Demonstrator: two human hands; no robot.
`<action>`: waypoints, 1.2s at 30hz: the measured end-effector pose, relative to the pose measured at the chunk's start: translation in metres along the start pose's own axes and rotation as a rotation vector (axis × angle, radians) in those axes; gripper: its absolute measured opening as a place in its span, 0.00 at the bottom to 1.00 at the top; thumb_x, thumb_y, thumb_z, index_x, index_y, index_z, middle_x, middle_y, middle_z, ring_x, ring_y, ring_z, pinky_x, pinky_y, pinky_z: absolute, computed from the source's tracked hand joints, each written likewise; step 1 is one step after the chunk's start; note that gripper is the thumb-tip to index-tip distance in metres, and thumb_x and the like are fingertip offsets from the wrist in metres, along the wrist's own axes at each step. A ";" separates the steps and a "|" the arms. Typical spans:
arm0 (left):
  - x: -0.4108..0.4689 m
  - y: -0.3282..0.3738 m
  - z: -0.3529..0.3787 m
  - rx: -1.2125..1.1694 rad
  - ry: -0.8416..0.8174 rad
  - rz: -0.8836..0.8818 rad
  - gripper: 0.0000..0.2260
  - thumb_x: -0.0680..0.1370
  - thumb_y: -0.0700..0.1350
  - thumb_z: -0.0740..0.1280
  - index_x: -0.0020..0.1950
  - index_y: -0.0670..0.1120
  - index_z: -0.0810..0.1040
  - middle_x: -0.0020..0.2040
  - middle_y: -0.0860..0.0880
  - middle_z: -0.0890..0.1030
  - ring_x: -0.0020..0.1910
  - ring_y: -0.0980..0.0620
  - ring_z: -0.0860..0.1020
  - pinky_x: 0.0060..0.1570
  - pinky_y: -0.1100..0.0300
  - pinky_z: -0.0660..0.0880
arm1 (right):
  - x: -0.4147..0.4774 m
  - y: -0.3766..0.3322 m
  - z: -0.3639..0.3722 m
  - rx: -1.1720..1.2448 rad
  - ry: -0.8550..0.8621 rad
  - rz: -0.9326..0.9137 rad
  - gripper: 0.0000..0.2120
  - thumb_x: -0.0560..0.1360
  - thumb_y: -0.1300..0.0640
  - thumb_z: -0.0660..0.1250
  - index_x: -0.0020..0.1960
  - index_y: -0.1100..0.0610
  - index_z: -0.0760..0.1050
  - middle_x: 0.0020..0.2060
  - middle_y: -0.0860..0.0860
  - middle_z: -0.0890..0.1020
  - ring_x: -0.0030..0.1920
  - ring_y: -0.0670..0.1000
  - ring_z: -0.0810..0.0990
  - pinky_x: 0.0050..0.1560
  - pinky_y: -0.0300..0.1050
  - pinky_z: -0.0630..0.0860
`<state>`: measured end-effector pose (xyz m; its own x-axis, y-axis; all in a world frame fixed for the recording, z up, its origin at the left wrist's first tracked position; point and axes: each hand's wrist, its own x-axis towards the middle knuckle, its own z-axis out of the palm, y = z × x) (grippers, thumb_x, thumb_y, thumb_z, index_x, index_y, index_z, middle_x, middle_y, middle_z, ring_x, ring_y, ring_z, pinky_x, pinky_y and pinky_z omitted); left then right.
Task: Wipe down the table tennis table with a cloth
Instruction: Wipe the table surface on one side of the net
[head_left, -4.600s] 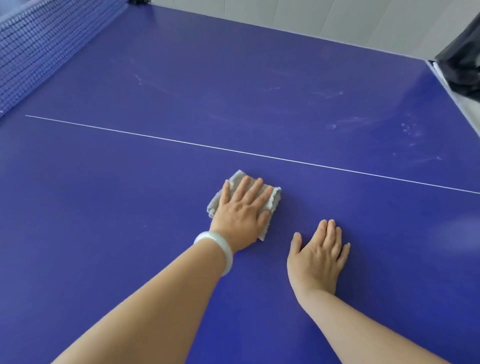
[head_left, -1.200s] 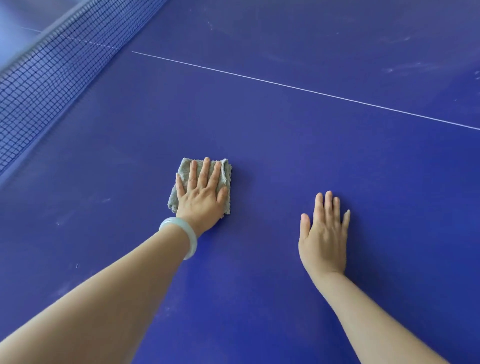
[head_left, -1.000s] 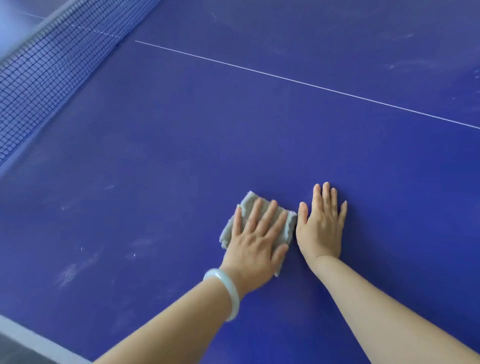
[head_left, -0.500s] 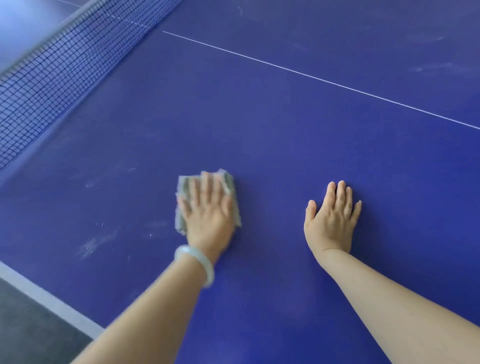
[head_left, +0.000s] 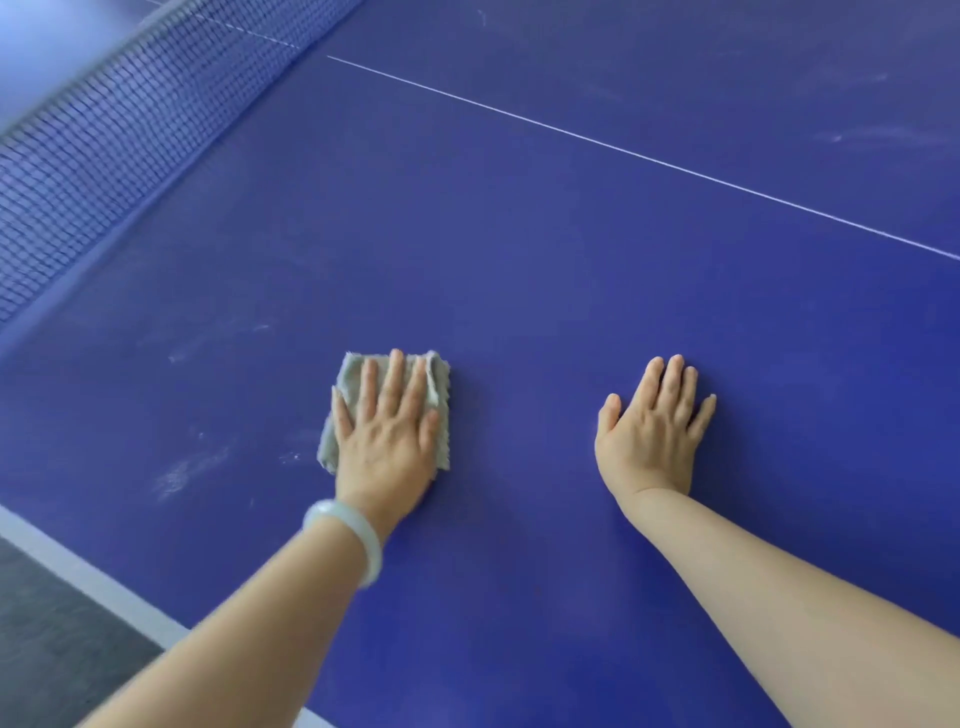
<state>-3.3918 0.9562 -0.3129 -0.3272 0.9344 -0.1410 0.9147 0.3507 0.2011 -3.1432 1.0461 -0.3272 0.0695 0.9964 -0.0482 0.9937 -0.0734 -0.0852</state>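
The left hand (head_left: 387, 441) lies flat, fingers straight, pressing the folded cloth (head_left: 350, 382) onto the table (head_left: 519, 291) close to its near edge; the right hand (head_left: 649, 431) rests flat and empty to its right, apart. Wiping looks partway: pale smudges (head_left: 182, 473) show left of the cloth, and more on the far right beyond the line (head_left: 623, 153), so those parts seem undone. No writing or brand shows

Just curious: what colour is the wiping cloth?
The cloth is pale greyish-green, clearest in the head view.
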 end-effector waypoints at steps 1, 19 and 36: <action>-0.022 0.009 0.005 0.001 0.009 0.026 0.26 0.83 0.56 0.43 0.81 0.57 0.43 0.82 0.54 0.44 0.80 0.51 0.37 0.76 0.41 0.39 | 0.000 0.000 0.000 0.002 -0.010 -0.005 0.32 0.81 0.47 0.54 0.79 0.63 0.53 0.79 0.60 0.54 0.80 0.60 0.50 0.77 0.64 0.45; -0.097 0.015 0.017 0.063 -0.100 0.531 0.24 0.84 0.54 0.50 0.81 0.53 0.57 0.81 0.51 0.55 0.80 0.47 0.51 0.74 0.39 0.47 | -0.171 -0.038 0.001 0.110 -0.007 -0.085 0.29 0.80 0.52 0.47 0.77 0.64 0.62 0.77 0.59 0.63 0.77 0.57 0.62 0.76 0.61 0.55; -0.166 -0.011 0.013 -0.040 -0.112 0.617 0.25 0.81 0.52 0.53 0.79 0.51 0.63 0.80 0.49 0.60 0.80 0.44 0.52 0.73 0.37 0.49 | -0.172 -0.039 0.005 0.028 0.006 -0.054 0.28 0.83 0.49 0.49 0.80 0.59 0.55 0.80 0.55 0.56 0.80 0.53 0.52 0.79 0.56 0.48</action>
<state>-3.3446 0.7969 -0.3039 0.2871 0.9539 -0.0872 0.9168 -0.2472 0.3137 -3.1946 0.8769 -0.3208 0.0163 0.9992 -0.0363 0.9931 -0.0205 -0.1158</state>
